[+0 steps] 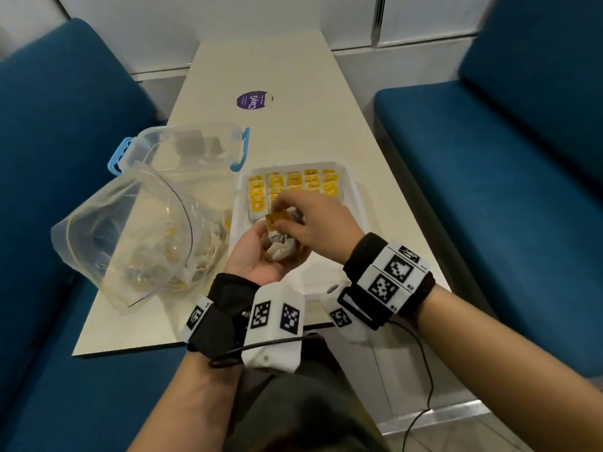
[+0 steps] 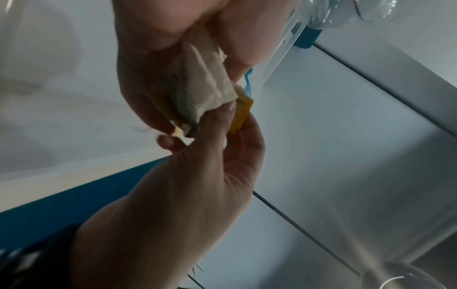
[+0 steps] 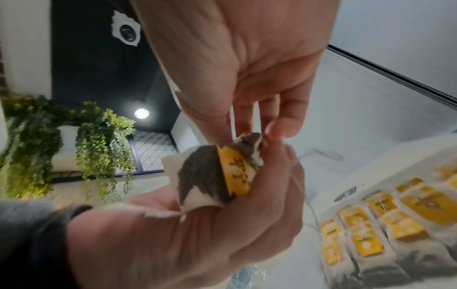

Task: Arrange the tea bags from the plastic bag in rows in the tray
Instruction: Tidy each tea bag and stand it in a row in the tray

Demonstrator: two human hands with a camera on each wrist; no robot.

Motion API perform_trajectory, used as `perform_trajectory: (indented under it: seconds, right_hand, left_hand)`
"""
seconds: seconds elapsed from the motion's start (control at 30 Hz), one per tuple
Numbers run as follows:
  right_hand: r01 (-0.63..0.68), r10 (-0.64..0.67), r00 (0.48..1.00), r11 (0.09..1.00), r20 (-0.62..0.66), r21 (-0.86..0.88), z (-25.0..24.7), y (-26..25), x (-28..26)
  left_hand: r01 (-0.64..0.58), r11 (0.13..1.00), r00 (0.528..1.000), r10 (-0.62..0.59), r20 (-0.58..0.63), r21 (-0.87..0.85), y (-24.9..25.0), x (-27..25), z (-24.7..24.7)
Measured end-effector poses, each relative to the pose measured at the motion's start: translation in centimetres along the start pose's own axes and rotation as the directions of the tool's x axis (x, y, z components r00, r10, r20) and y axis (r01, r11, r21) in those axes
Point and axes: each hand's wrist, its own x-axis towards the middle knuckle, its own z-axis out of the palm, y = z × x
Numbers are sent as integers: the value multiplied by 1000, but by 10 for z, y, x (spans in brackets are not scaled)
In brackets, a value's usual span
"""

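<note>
The left hand is turned palm up over the near part of the white tray, its fingers curled around a small bunch of tea bags. The right hand reaches in from the right and pinches the yellow tag of one of those bags between thumb and fingertips, directly above the left palm. In the right wrist view the held tea bag shows a dark filling under white paper with its yellow tag folded against it.

Beyond both hands, the far part of the tray carries rows of tea bags laid flat with yellow tags up; the nearest rows are partly hidden by the right hand. To the left of the left hand lies the clear plastic bag, open and crumpled on the counter, with more tea bags showing through it. Farther out, beyond the bag, stands a clear storage box with blue latches. A purple round sticker sits on the counter well beyond the tray. Blue seats flank the counter on both sides.
</note>
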Motion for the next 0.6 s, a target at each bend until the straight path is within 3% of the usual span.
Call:
perform_trajectory:
  seconds: [0.2,0.33,0.6]
  right_hand:
    - [-7,13,1000,968,-23,250,-3,1,7]
    - [-19,16,1000,968,13,251,-2,3,10]
    - [-54,59,998,953,-5,298,-13,1,14]
  left_hand:
    - [4,996,999,-8,-52,-91,5,7,-4]
    - [21,990,998,-30,-61,-140,4,11,-8]
    - [167,972,986,-160,52,-165,11,16,-18]
